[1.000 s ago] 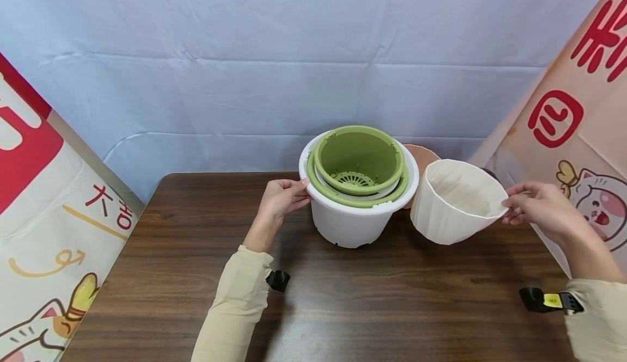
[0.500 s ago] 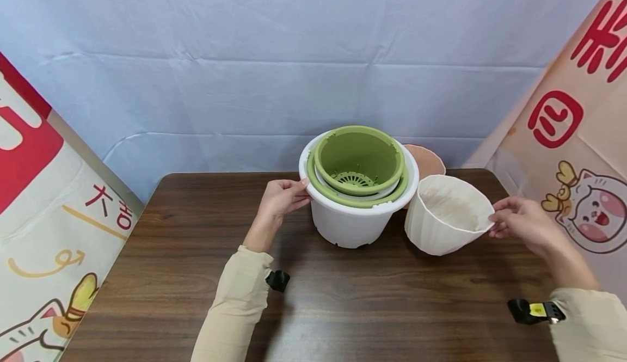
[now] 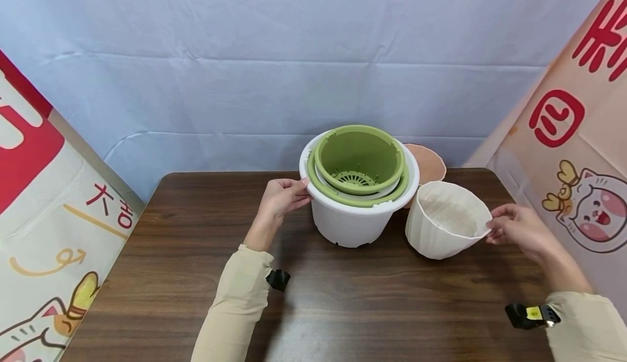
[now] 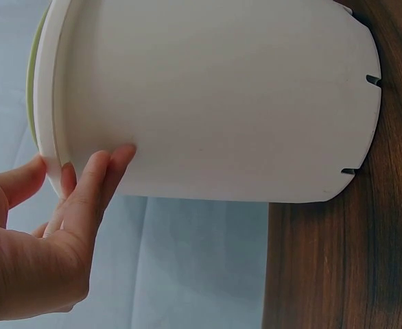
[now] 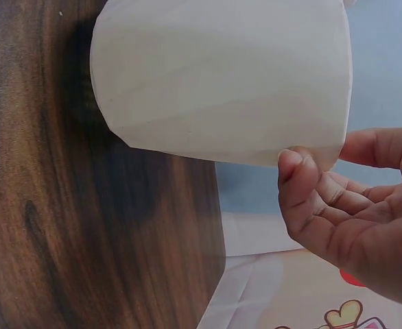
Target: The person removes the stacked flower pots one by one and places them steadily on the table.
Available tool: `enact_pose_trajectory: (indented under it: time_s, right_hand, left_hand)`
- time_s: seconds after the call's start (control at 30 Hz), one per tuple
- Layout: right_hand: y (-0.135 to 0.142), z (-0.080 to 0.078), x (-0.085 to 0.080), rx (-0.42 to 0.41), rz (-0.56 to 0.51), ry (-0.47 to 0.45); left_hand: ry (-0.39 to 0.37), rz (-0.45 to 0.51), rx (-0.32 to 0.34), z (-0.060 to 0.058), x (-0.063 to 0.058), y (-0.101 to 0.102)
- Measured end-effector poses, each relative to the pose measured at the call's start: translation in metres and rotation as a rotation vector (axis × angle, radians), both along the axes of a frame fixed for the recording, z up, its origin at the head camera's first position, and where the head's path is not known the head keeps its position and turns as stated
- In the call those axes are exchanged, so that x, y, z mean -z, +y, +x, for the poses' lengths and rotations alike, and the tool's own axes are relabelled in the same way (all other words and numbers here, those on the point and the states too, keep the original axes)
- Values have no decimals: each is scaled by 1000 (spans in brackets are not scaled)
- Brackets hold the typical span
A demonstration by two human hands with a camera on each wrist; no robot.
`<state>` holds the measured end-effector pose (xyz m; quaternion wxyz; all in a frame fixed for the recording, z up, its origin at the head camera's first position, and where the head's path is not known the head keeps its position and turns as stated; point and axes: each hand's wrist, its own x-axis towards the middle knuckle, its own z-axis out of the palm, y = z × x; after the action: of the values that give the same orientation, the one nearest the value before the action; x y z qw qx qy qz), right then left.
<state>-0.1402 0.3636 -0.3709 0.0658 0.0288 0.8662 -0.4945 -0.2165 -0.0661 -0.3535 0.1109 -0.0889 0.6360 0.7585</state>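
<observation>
A large white flower pot (image 3: 345,228) stands upright on the table, with green and white pots nested inside it. The topmost green pot (image 3: 362,158) shows a slotted bottom. My left hand (image 3: 279,201) pinches the white pot's left rim; in the left wrist view its fingers (image 4: 98,171) lie along the outer wall, under the lip. To the right, my right hand (image 3: 521,232) pinches the right rim of a cream ribbed flower pot (image 3: 431,237), thumb and fingers on either side of the edge. The cream pot is tilted, close over the table, its inside marked brownish.
Behind the cream pot, partly hidden, is a terracotta-coloured pot (image 3: 426,163) with a wavy rim. All stand near the far edge of the dark wooden table (image 3: 392,307). A pale cloth (image 3: 220,95) hangs behind, and printed banners (image 3: 583,188) flank both sides.
My right hand has brought the cream pot lower, nearer to me and slightly left, uncovering more of the terracotta-coloured pot. My left hand has stayed on the white pot's rim.
</observation>
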Motion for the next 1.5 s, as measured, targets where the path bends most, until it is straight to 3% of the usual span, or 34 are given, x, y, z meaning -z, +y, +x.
enact_pose_trajectory:
  time_s: [0.9,1.5]
  right_hand:
    - [-4,4,9,11,-78,-60]
    - [1,5,7,9,-56,-61]
  left_hand:
    - [14,-5,0,1,0,0]
    - [16,7,-1,1,0,0]
